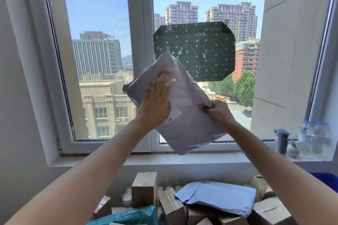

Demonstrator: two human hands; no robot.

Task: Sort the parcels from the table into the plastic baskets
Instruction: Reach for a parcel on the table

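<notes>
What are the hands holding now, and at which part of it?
A grey plastic parcel, raised in the air. The right hand pinches its right edge; the left hand presses flat on its face.

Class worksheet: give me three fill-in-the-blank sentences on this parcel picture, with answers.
The flat left hand and pinching right hand hold the grey parcel above cardboard ___.
The sheet taped to the window is ___.
The bottles stand on the ___.
Answers: boxes; green; sill.
</notes>
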